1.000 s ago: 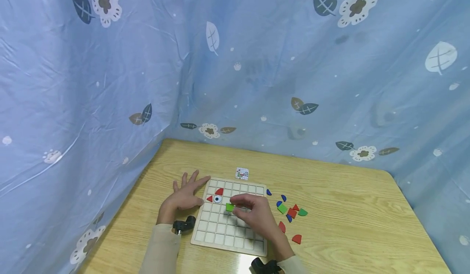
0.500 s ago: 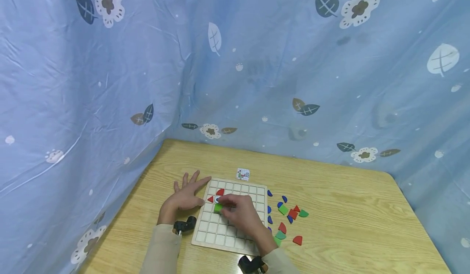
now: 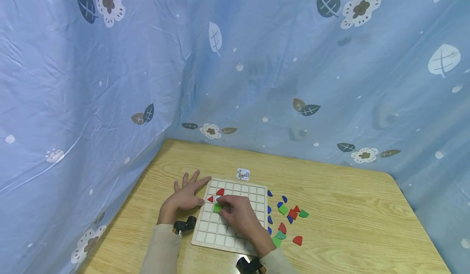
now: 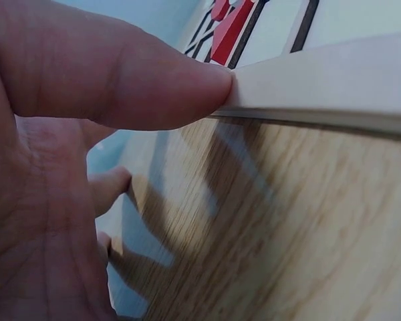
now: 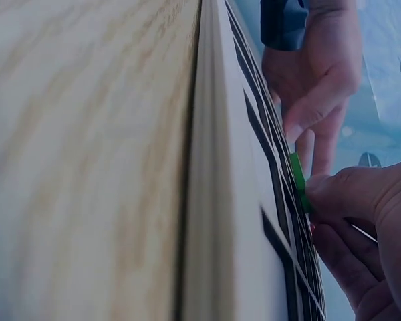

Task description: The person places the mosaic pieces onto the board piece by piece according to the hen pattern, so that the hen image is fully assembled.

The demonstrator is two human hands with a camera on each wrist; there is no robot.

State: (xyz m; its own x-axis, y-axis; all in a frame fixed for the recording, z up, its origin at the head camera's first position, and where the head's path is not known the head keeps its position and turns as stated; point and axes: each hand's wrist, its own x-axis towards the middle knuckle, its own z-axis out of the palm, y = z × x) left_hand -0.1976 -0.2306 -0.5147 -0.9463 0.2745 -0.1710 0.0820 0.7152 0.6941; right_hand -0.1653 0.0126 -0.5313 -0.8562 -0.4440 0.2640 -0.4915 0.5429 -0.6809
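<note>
My right hand (image 3: pixel 240 213) pinches a green square tile (image 3: pixel 217 208) low over a cell on the left part of a white gridded board (image 3: pixel 210 238). In the right wrist view its thumb lies against the green tile's edge (image 5: pixel 299 177). A round eye tile (image 3: pixel 216 199) sits just above the square, partly covered by my fingers. Beside it lie a red triangle (image 3: pixel 210 199) and a red quarter circle (image 3: pixel 220 192). My left hand (image 3: pixel 186 196) is spread on the table, thumb against the board's left side (image 4: pixel 321 83) and index fingertip at its upper left corner.
A small picture card (image 3: pixel 242 174) lies behind the board. To the right are scattered blue half circles (image 3: pixel 269 209), red (image 3: pixel 298 240) and green pieces (image 3: pixel 282 209). A blue patterned curtain (image 3: pixel 257 62) hangs along the table's back and left edges.
My right hand has carried the green square left to the cell below the eye tile, uncovering pieces beside the board. In the last half second it barely moved. My left hand stayed put.
</note>
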